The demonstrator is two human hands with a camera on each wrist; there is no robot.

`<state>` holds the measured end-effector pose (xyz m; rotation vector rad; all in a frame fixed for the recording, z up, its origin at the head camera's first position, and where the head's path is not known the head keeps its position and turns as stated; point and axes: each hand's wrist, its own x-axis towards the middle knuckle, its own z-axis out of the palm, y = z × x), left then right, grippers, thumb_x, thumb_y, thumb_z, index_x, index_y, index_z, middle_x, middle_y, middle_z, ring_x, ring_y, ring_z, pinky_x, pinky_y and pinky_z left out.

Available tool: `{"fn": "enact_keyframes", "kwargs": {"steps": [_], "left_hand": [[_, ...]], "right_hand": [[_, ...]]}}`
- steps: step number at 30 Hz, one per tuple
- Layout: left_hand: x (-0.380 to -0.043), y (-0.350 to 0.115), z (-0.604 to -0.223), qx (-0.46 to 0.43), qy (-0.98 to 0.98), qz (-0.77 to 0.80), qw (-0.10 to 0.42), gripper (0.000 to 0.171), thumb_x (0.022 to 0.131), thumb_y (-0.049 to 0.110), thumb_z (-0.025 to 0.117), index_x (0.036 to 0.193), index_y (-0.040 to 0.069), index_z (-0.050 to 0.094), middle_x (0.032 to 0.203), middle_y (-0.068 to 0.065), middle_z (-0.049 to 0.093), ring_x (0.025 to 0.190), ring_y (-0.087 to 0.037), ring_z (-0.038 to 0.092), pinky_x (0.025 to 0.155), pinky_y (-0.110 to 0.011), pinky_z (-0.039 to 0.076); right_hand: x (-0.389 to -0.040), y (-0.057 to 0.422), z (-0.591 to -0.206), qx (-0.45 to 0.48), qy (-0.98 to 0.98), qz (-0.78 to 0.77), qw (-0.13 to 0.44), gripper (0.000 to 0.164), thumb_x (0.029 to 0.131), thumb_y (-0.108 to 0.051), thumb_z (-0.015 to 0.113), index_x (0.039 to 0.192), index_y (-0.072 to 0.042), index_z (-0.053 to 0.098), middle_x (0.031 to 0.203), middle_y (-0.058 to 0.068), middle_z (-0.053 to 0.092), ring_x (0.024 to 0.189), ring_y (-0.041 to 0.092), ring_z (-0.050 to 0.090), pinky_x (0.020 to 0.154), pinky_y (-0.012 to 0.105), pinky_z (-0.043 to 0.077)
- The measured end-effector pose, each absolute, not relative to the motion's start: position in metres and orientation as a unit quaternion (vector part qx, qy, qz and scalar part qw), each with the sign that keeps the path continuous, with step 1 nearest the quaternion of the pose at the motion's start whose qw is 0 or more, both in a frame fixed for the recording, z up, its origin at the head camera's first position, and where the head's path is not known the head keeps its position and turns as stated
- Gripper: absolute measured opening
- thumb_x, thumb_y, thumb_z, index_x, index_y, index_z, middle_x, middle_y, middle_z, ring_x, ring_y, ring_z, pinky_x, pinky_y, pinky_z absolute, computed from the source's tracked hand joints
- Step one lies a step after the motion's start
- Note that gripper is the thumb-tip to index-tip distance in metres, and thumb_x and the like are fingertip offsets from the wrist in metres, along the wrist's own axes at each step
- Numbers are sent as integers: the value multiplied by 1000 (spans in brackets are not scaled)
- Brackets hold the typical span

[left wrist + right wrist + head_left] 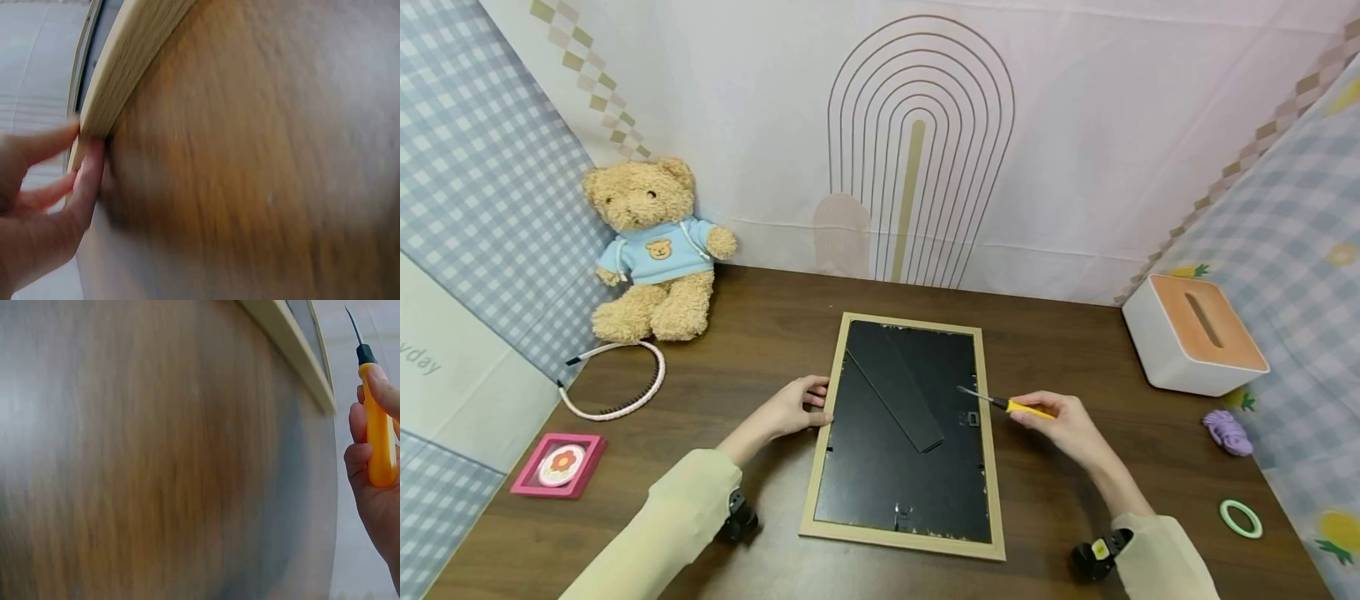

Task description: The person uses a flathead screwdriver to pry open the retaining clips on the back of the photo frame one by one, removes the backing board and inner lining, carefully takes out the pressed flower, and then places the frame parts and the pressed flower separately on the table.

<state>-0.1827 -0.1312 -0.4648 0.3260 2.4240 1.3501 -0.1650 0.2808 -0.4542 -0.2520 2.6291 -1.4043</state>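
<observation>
Frame: face down on the desk, roughly midway between its left and right edges and apart from its back edge.
Backing: black board inside the wooden border, with a strut slanting across it and a metal hanger near its right side.
Left grip: clamped on the frame's left side, thumb and fingers pinching the wood.
Right grip: curled round the yellow handle of a screwdriver.
Screwdriver tip: over the backing beside the right border, nearer the desk's back edge than the hanger; contact cannot be told.
Small tabs: dark points along the inner border (presumably the clips that retain the board).
Step in hand: probably prying up these tabs. A low blade angle, slid beneath each tab and raised gently, should spare wood and board; a firm left hold, clear of the blade's path, should prevent skidding.
</observation>
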Motion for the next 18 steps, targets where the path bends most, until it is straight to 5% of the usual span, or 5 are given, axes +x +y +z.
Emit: {"fn": "enact_keyframes", "kwargs": {"steps": [4, 18], "left_hand": [[-184, -137, -465, 149, 845, 474, 195, 69, 78, 2, 70, 133, -15, 33, 121, -29, 48, 111, -41, 54, 98, -47, 44], [-186, -137, -464, 129, 839, 482, 218, 73, 77, 3, 72, 136, -13, 31, 120, -27, 50, 112, -39, 54, 98, -45, 44]], "right_hand": [[-165, 255, -451, -120, 860, -484, 109, 31, 83, -16, 68, 106, 4, 66, 99, 22, 68, 76, -3, 59, 67, 17, 52], [-169, 190, -455, -181, 849, -468, 163, 23, 82, -22, 70, 100, -7, 71, 97, 12, 69, 72, 3, 56, 64, 18, 51]]}}
